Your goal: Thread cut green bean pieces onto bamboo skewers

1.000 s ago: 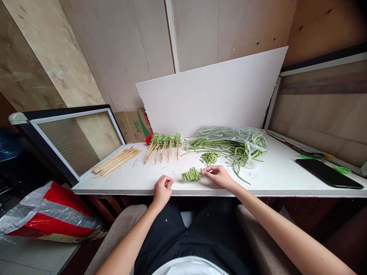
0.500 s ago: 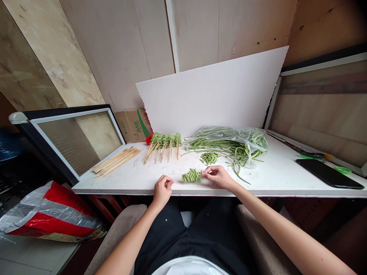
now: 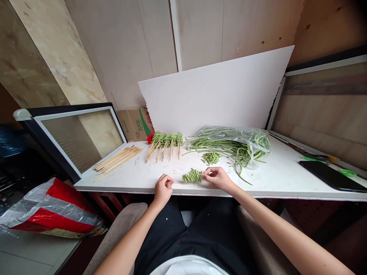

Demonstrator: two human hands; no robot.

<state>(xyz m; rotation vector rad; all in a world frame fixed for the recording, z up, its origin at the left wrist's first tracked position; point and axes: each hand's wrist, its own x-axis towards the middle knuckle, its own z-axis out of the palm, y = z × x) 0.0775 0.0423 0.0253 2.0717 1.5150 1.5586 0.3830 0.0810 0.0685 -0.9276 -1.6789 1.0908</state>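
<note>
Near the table's front edge, a row of cut green bean pieces is threaded crosswise on a thin bamboo skewer. My left hand is closed on the skewer's bare end, left of the beans. At the opposite end, the fingertips of my right hand pinch a bean piece against the row; that piece is mostly hidden by the fingers. Just behind my right hand lies a small pile of cut bean pieces. Further back on the left, several filled bean skewers are stacked with their sticks pointing toward me.
Bare bamboo skewers lie in a heap at the left. A clear plastic bag with long green beans spilling out rests at the back. A black phone and a green ring are at the right. Behind stands a white board.
The camera view has shifted slightly, so the table's things appear a little further right. Both hands keep nearly the same place and grip at the two ends of the bean skewer.
</note>
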